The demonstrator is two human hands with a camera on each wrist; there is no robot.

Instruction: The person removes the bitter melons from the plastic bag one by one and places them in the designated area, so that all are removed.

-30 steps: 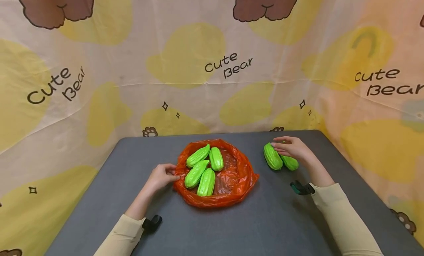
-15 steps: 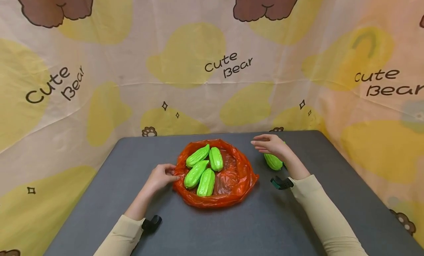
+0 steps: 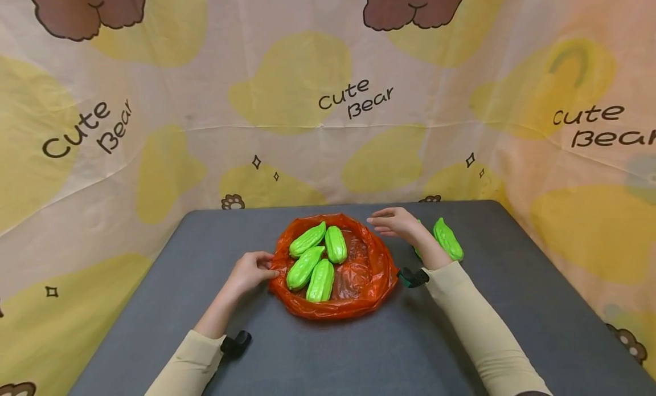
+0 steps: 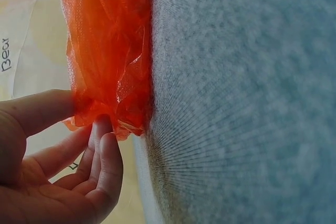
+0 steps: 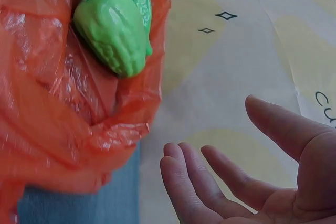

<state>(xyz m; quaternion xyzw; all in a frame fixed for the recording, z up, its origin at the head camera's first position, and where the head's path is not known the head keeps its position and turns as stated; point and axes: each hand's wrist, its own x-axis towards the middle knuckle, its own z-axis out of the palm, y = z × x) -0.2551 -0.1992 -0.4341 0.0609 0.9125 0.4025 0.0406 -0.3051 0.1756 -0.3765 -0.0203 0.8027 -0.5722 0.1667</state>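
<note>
A red plastic bag (image 3: 353,309) sits with its mouth spread wide and its rim rolled outward. Several bright green bitter gourds (image 3: 303,268) lie inside, mostly in its left half. My left hand (image 3: 250,273) pinches the bag's left edge between thumb and fingers; the left wrist view shows the gathered plastic (image 4: 107,98) there. Holding nothing, my right hand (image 3: 397,222) hovers by the bag's far right rim, its fingers and thumb (image 5: 278,124) spread apart. Farther right on the table lie two more bitter gourds, one (image 3: 448,240) in plain sight, the other mostly hidden behind my right arm.
A dark grey table (image 3: 318,356) carries everything. Around its back and sides hangs a printed cloth (image 3: 287,82) with bear drawings and lettering. Both wrists wear a small black camera, with cream sleeves behind.
My right hand has moved left, away from the two gourds on the right, to the bag's rim. The left hand keeps its grip on the bag. The gourds in the bag lie as before.
</note>
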